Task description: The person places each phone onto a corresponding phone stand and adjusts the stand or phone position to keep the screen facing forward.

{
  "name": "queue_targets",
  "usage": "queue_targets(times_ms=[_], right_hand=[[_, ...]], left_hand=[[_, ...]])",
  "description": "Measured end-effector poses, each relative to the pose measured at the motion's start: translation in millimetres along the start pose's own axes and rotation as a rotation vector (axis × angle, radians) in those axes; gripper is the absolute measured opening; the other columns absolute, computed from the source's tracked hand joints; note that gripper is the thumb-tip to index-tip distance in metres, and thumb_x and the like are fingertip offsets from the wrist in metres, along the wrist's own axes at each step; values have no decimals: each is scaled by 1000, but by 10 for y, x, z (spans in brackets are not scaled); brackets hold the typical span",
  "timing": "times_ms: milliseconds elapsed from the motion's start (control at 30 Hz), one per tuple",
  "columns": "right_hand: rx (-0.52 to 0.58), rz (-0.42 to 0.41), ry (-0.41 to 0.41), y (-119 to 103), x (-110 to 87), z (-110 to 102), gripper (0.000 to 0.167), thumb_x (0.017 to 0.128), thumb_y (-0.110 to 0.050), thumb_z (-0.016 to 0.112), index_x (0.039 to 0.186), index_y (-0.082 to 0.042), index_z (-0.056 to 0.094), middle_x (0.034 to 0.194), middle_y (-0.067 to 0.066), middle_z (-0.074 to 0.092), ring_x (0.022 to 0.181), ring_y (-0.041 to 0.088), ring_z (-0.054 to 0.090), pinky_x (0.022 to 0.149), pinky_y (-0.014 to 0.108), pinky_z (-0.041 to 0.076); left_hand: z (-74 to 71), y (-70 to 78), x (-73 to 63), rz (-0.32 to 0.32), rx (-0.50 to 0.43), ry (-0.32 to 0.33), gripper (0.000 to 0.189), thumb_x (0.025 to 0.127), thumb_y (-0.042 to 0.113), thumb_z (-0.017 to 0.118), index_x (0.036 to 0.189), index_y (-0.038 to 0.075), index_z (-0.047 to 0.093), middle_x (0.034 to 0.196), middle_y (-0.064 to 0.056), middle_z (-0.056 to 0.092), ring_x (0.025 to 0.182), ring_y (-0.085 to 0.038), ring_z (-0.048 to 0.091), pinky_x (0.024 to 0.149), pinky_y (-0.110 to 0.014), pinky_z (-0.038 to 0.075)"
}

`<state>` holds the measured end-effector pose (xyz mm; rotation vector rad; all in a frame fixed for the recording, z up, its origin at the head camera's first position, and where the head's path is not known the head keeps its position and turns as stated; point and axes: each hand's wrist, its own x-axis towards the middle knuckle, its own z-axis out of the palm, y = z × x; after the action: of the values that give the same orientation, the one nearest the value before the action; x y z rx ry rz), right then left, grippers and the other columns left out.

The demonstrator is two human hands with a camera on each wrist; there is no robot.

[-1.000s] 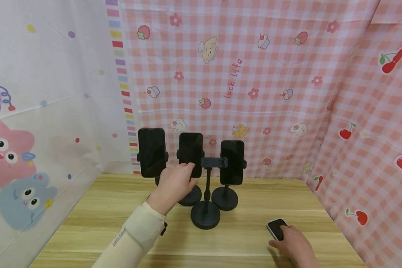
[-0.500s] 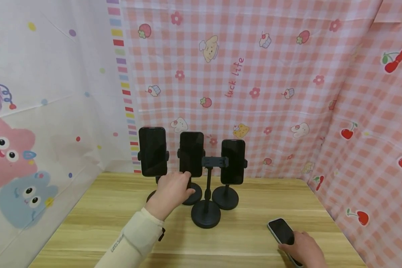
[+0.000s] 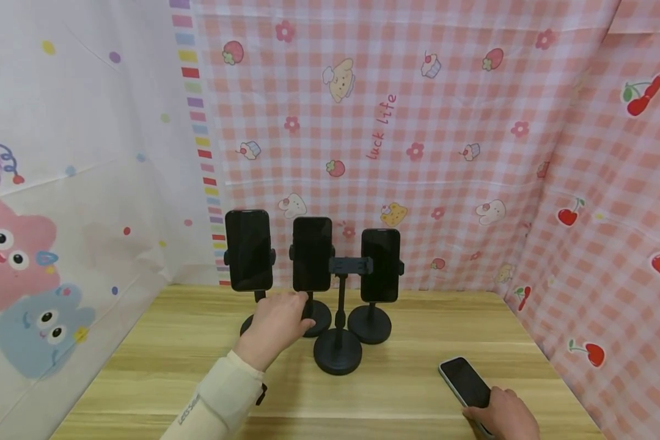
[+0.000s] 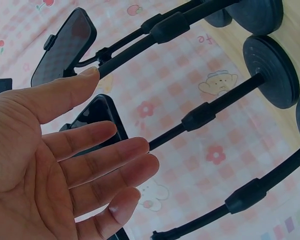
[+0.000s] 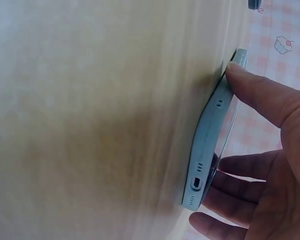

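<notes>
My left hand (image 3: 275, 321) is held in front of the left and middle stands, holding nothing. In the left wrist view its fingers are spread and slightly bent, and the thumb overlaps a stand's pole (image 4: 140, 47). At the front right, my right hand (image 3: 506, 415) grips the lower part of a phone (image 3: 464, 380) lying screen up. The right wrist view shows the thumb (image 5: 250, 87) at one edge of the phone's pale grey-green case (image 5: 210, 135) and the fingers at the opposite edge.
Three black stands carry upright phones: left (image 3: 249, 250), middle (image 3: 312, 253) and right (image 3: 381, 266). In front of them stands a phone holder with no phone, its clamp (image 3: 351, 265) flat on top and its round base (image 3: 338, 352) on the wooden table (image 3: 396, 403). A checked cloth (image 3: 445, 183) hangs behind.
My left hand has drawn down and left, away from the middle phone. My right hand has slid toward the phone's lower end, uncovering more of its screen; the stands have not moved.
</notes>
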<state>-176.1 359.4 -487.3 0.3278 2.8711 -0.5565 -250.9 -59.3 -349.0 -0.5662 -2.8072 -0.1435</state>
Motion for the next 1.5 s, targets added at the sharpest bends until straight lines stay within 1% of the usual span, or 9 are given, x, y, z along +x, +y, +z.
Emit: queue_targets(times_ms=[100,233,433,600,733,900,1067,1367,1500], right_hand=[[-15,-9,36,14,-8,27,81,78,-56,77,98,20,55,81,18,53,71,29,54,68,45,48],[-40,-7,65,23,-17,54,77,78,-55,77,93,18,55,79,20,51,72,32,52,68,47,47],[-51,-2,66,22,-13,66,77,78,-53,77,94,19,55,80,23,51,75,36,51,72,50,45],[-75,-44,76,26,-12,62,70,77,-49,78,89,17,57,77,18,53,75,34,50,72,47,42],[-79,-69,82,33,-9,62,67,77,-48,78,87,15,57,75,17,53,75,33,50,71,47,41],[-70,-51,59,30,6,65,68,76,-49,78,90,15,58,77,16,53,75,32,49,71,46,41],[-54,-21,16,15,12,63,68,76,-48,78,91,16,58,78,16,52,74,32,48,69,44,42],[-53,-2,-42,-64,-16,-3,60,77,-42,75,90,14,60,79,15,53,75,31,48,71,46,44],[-42,14,-70,-105,-23,-38,58,77,-40,76,92,14,61,80,15,54,77,31,48,73,46,45]], left_hand=[[18,-11,-11,1,-3,-4,49,82,40,81,116,6,71,97,-11,72,76,-23,68,59,-39,55],[30,-18,-29,3,-2,2,50,82,40,81,118,6,70,96,-11,72,75,-23,67,58,-38,55],[41,-13,-49,-5,1,-16,51,83,40,80,119,6,70,93,-11,71,75,-23,67,58,-38,54],[35,-5,-56,-20,-5,-43,50,84,40,79,119,7,69,99,-11,71,82,-25,68,63,-41,55],[33,-6,-62,-24,-12,-44,48,84,39,80,117,7,70,101,-12,72,85,-26,68,66,-42,56],[35,-4,-69,-20,-9,-38,46,83,39,80,115,7,71,99,-11,72,83,-25,68,65,-41,56],[34,-3,-67,-22,-9,-44,46,84,39,80,115,7,71,99,-11,72,82,-25,68,64,-41,55],[33,-13,-73,-24,-11,-47,46,84,39,80,115,7,71,102,-11,72,87,-26,69,66,-42,55],[34,-16,-74,-24,-18,-41,46,84,39,80,115,7,71,101,-11,72,84,-25,69,63,-41,55]])
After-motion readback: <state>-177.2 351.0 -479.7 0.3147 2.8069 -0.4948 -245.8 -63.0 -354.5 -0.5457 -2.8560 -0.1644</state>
